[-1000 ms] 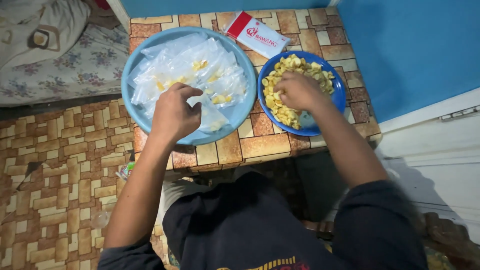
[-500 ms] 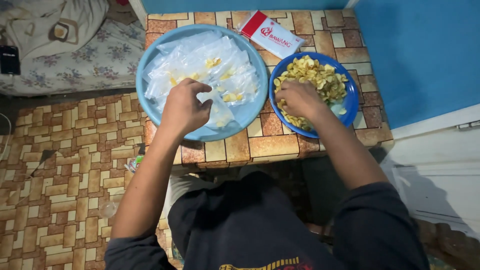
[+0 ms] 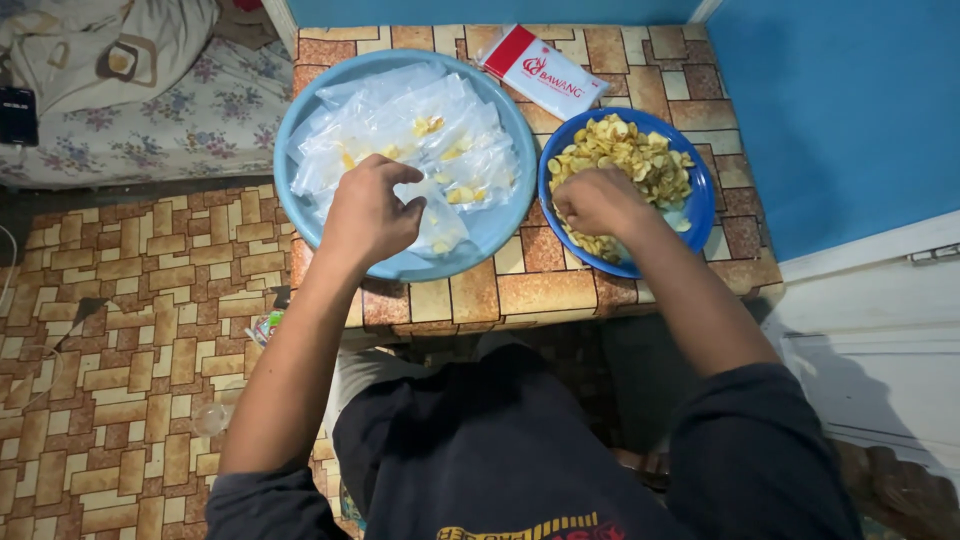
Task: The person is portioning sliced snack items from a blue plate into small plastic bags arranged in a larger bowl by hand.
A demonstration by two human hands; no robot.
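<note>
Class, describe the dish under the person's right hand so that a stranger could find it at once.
Start at the low table with the brown brick pattern. Two round dishes sit on it; take the smaller one on the right, the dark blue plate beneath the right hand. It holds a loose heap of yellow chips, whereas the pale blue tray beside it holds clear plastic bags.

I see a dark navy long-sleeve top, sleeves pushed up past the elbows, forearms bare. Yellow and red print at the lower chest, cut off by the frame edge. Left hand and right hand bare: no gloves, rings or watch.
</note>
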